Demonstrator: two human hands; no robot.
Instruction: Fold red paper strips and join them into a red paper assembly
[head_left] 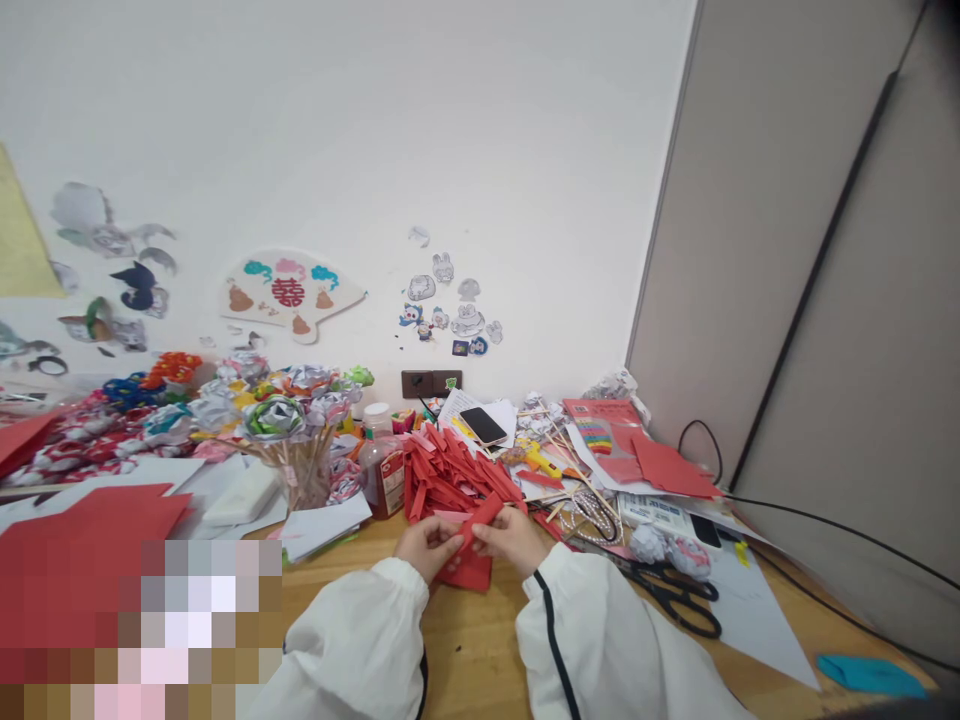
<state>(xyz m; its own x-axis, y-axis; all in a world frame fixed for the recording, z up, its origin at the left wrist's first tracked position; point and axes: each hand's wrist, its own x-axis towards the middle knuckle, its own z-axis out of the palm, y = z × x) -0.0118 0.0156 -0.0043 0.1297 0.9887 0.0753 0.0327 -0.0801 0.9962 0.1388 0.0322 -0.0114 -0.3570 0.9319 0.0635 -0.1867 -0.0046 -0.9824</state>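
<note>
A folded strip of red paper is pinched between my two hands at the middle of the desk. My left hand grips its lower left part, and my right hand grips its upper right part. Beneath my fingers lies a flat piece of red paper, partly hidden by them. Just beyond my hands rises a heap of folded red paper strips. To the left of that heap stands a bottle with a white cap.
Black-handled scissors lie right of my right sleeve. A phone, a yellow glue gun and bead strings sit behind. At left are a cup of sticks, crumpled paper flowers and red sheets.
</note>
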